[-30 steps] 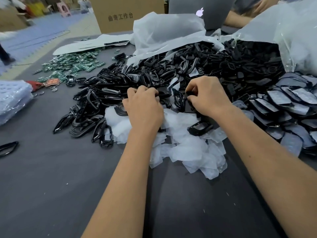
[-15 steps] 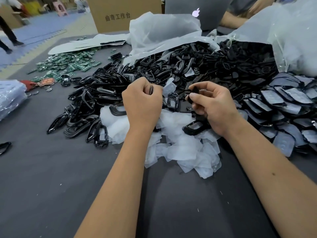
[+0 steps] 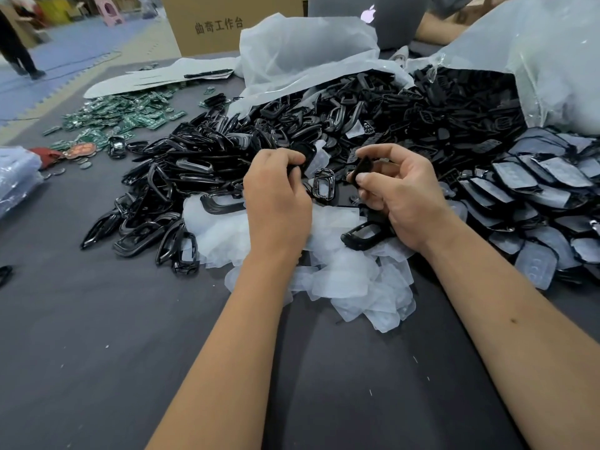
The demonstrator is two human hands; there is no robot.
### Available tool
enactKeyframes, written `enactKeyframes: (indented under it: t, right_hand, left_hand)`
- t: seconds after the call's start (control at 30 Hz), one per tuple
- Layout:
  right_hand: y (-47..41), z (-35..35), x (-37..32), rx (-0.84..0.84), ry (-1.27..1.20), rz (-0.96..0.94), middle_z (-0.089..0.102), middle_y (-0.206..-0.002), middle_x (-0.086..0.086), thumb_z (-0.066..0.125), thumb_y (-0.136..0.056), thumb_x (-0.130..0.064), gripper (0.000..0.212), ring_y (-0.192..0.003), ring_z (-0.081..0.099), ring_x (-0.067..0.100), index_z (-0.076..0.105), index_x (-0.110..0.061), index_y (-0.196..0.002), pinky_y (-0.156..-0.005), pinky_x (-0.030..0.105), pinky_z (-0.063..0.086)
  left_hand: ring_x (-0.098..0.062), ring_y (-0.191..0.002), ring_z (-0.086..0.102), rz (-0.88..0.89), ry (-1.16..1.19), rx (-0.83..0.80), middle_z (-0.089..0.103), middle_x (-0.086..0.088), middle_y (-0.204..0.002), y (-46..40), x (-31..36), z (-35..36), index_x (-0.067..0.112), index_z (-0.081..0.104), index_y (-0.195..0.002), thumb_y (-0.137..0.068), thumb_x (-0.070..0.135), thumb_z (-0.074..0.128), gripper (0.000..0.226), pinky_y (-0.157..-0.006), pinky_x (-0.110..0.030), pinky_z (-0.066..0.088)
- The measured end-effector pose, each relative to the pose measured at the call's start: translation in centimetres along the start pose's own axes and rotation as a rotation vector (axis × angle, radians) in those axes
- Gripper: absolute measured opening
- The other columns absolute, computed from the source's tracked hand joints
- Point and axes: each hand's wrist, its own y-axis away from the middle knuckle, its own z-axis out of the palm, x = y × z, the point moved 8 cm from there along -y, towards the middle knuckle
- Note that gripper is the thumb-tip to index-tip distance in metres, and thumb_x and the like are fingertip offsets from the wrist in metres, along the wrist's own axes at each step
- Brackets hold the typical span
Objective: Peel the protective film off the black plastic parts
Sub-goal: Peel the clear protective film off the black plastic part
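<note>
My left hand (image 3: 276, 196) is raised above the table and grips a black plastic part (image 3: 303, 154) with a strip of whitish film (image 3: 319, 157) at its edge. To its right my right hand (image 3: 402, 196) pinches a small black part (image 3: 362, 168) between thumb and fingers. Under both hands lies a heap of peeled whitish film pieces (image 3: 344, 280) with a black frame part (image 3: 363, 233) on top. Behind spreads a large pile of black plastic frames (image 3: 201, 177). Film-covered black parts (image 3: 545, 196) are stacked at the right.
Two open plastic bags (image 3: 308, 47) spill more black parts at the back. Green circuit boards (image 3: 123, 115) lie far left. A cardboard box (image 3: 227, 24) and a laptop (image 3: 373, 17) stand at the far edge, with another person's arm (image 3: 435, 30) beside them. The dark grey tabletop (image 3: 162, 352) stretches toward me.
Both hands lifted off the pile and drew slightly apart. The left hand now shows a black part with film at its edge; the right hand turned its small part upward.
</note>
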Motion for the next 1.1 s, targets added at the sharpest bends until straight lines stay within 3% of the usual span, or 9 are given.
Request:
enactKeyframes:
  t: [0.1,0.23,0.4,0.57,0.7,0.8,0.9,0.97,1.1]
  right_hand:
    - [-0.1,-0.1,0.1,0.011,0.013,-0.003,0.064,-0.08,0.016,0.066,-0.09,0.011,0.027,-0.058,0.054,0.024,0.067,-0.003,-0.112,-0.045,0.022,0.04]
    - [0.0,-0.1,0.3,0.034,0.0,0.027,0.067,-0.068,0.006,0.068,-0.093,0.006,0.017,-0.054,0.054,0.023,0.065,-0.002,-0.108,-0.042,0.024,0.042]
    - [0.2,-0.1,-0.2,0.038,-0.063,-0.001,0.065,-0.076,0.003,0.062,-0.098,0.003,0.024,-0.062,0.062,0.017,0.072,-0.006,-0.118,-0.046,0.023,0.044]
    - [0.5,-0.2,-0.7,0.075,-0.074,-0.043,0.063,-0.074,-0.004,0.066,-0.096,0.004,0.019,-0.067,0.071,0.02,0.073,-0.007,-0.11,-0.049,0.021,0.047]
    - [0.7,-0.6,-1.1,0.141,0.018,-0.107,0.073,-0.077,0.0,0.075,-0.093,-0.01,0.007,-0.071,0.075,0.022,0.073,-0.015,-0.088,-0.049,0.025,0.051]
    - [0.8,0.0,-1.6,0.136,0.14,-0.219,0.075,-0.076,-0.001,0.082,-0.088,-0.014,0.007,-0.068,0.069,0.013,0.078,-0.017,-0.084,-0.056,0.022,0.05]
    - [1.0,0.3,-1.8,0.142,0.18,-0.27,0.076,-0.074,-0.001,0.084,-0.086,-0.017,0.005,-0.058,0.063,0.009,0.08,-0.019,-0.084,-0.055,0.021,0.05]
    - [1.0,-0.1,-1.8,0.186,0.156,-0.271,0.074,-0.073,-0.001,0.082,-0.088,-0.017,0.005,-0.056,0.062,0.01,0.078,-0.017,-0.085,-0.05,0.022,0.049]
    - [0.7,-1.6,-0.9,0.308,0.028,-0.168,0.069,-0.071,0.001,0.076,-0.093,-0.012,0.009,-0.057,0.057,0.012,0.072,-0.011,-0.085,-0.045,0.024,0.045]
  left_hand:
    - [-0.009,-0.093,0.065,-0.005,0.112,0.1,0.07,0.002,-0.099,-0.1,0.1,-1.3,0.006,0.07,-0.109,-0.09,-0.004,0.065,0.023,-0.086,-0.016,0.051]
    - [-0.013,-0.069,0.066,-0.026,0.287,0.203,0.067,0.01,-0.081,0.1,0.9,-2.0,0.014,0.063,-0.104,-0.086,0.008,0.076,0.023,-0.066,-0.021,0.055]
    - [-0.027,-0.068,0.072,-0.232,0.393,0.069,0.07,-0.006,-0.072,1.0,0.1,0.8,0.022,0.073,-0.097,-0.09,0.01,0.073,0.014,-0.071,-0.047,0.06]
    - [-0.013,-0.066,0.076,-0.38,0.462,-0.019,0.076,-0.007,-0.083,1.4,-1.3,2.3,0.011,0.078,-0.108,-0.097,0.002,0.061,0.022,-0.069,-0.029,0.063]
    - [-0.02,-0.067,0.077,-0.46,0.547,-0.065,0.071,-0.028,-0.084,1.5,-1.6,2.8,0.007,0.077,-0.105,-0.097,-0.002,0.059,0.022,-0.066,-0.027,0.061]
    - [-0.021,-0.068,0.078,-0.518,0.581,-0.114,0.074,-0.016,-0.077,1.6,-2.0,3.2,0.011,0.076,-0.102,-0.097,-0.001,0.061,0.02,-0.073,-0.039,0.064]
    - [-0.023,-0.069,0.078,-0.556,0.629,-0.143,0.074,0.002,-0.069,1.7,-2.3,3.4,0.011,0.077,-0.097,-0.097,-0.002,0.059,0.022,-0.063,-0.032,0.06]
    - [-0.023,-0.07,0.078,-0.582,0.646,-0.112,0.075,0.002,-0.074,1.6,-2.5,3.3,0.008,0.076,-0.099,-0.097,-0.003,0.058,0.02,-0.06,-0.028,0.058]
    - [-0.017,-0.076,0.078,-0.527,0.652,0.011,0.069,0.0,-0.084,0.8,-2.8,2.3,0.006,0.073,-0.115,-0.093,-0.006,0.063,0.027,-0.082,-0.035,0.064]
